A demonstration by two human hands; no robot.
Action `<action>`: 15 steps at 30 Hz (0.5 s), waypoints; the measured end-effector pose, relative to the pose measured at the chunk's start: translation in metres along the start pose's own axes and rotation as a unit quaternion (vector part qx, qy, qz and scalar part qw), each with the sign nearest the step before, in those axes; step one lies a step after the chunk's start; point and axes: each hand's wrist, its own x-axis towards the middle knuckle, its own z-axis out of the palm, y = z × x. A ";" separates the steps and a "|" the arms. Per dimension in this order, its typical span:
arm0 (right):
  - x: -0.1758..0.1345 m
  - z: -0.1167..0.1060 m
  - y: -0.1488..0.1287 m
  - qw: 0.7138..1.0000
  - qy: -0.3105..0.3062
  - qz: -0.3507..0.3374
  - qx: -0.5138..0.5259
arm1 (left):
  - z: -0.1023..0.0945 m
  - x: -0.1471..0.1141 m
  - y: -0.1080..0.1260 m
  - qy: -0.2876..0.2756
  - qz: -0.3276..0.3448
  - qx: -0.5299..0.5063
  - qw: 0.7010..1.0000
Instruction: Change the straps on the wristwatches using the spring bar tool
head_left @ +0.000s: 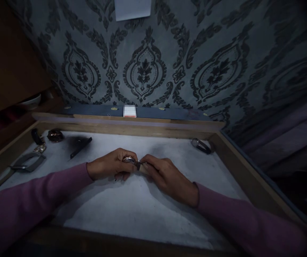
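My left hand (113, 165) is closed around a wristwatch (129, 160), its round silvery case showing between thumb and forefinger. Close against it, my right hand (166, 175) is pinched at the watch's edge. A small dark piece (139, 165) shows between the two hands; whether it is strap or tool I cannot tell. The right fingertips cover most of what they grip. Both hands are just above the white lining (132, 210) of a shallow wooden tray.
At the tray's left lie a grey strap-like loop (29, 162), a dark-strapped watch (38, 140), a shiny brown rounded item (55, 135) and a narrow black strip (81, 147). Another watch (202, 146) lies far right. The wooden rim (132, 124) surrounds the tray; patterned wall (144, 67) stands behind.
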 end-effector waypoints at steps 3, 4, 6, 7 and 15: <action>0.001 0.000 0.001 1.000 -0.006 0.007 0.016 | 0.000 0.000 0.000 0.002 -0.002 -0.004 1.000; 0.001 0.000 0.001 1.000 -0.007 0.011 0.021 | 0.000 0.001 0.000 0.001 -0.003 -0.004 1.000; 0.001 0.000 0.001 0.999 -0.010 0.018 0.027 | 0.000 0.001 -0.001 0.000 -0.002 -0.002 1.000; 0.001 0.000 0.001 0.999 -0.012 0.023 0.030 | 0.000 0.001 -0.001 -0.002 -0.001 -0.002 1.000; 0.001 0.000 -0.001 0.997 -0.027 0.048 0.047 | 0.000 0.000 -0.002 -0.002 0.000 -0.008 1.000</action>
